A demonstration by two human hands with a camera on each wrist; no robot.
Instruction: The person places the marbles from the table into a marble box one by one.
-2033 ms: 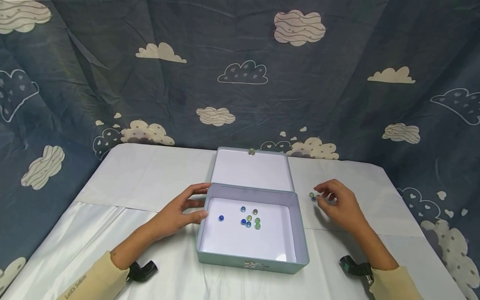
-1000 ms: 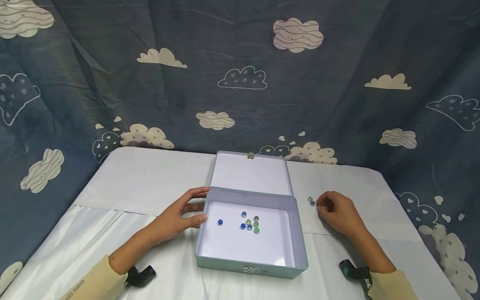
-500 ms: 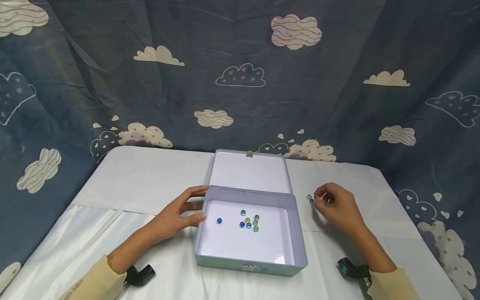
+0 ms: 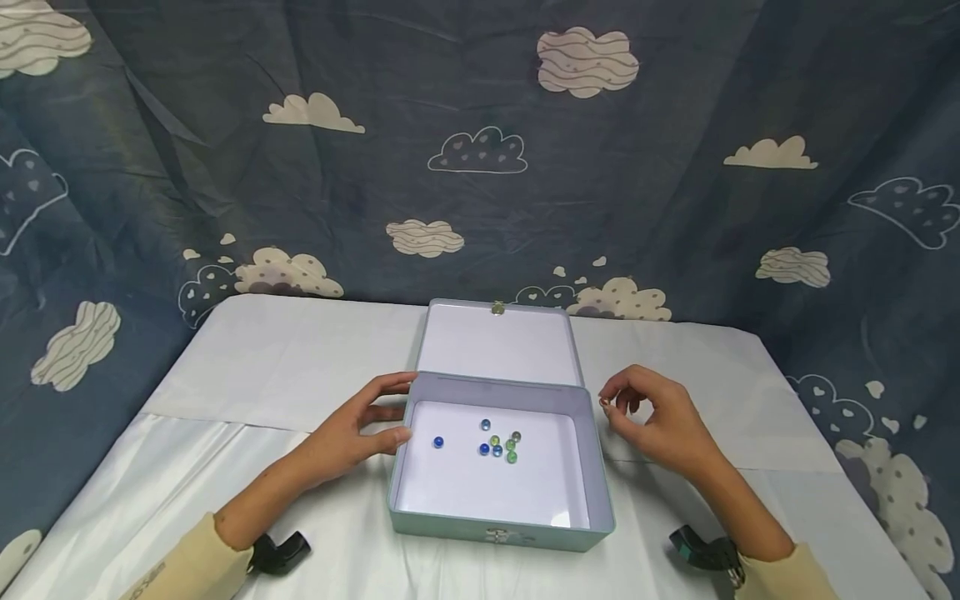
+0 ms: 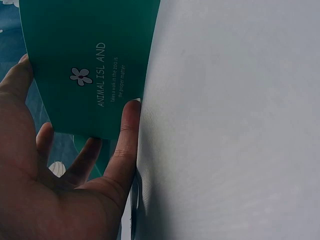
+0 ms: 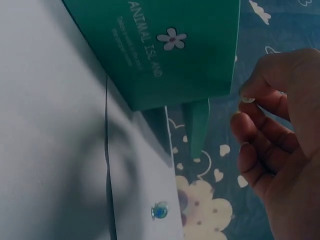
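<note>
A green tin box [image 4: 501,540] with a pale inside stands on the table, its hinged lid [image 4: 498,342] laid back. Several glass marbles, blue, green and greyish, lie on its floor, such as a blue marble [image 4: 438,442] apart at the left. My left hand [image 4: 348,433] rests with spread, fairly straight fingers against the box's left wall. Right of the box, my right hand [image 4: 660,417] is raised and pinches a small brownish marble [image 4: 603,402] between thumb and index finger, mostly covered by the fingertips. Below it, a blue-green marble [image 6: 160,210] lies on the table, hidden in the head view.
White cloth [image 4: 315,533] covers the table, with a fold line running across it. A dark blue curtain [image 4: 480,200] printed with clouds hangs behind and at both sides. Black wrist mounts [image 4: 279,553] hang at both sleeves.
My right hand has picked up the brownish marble beside the other two on the table and carried it left, near the box's right rim. The left hand stays at the box.
</note>
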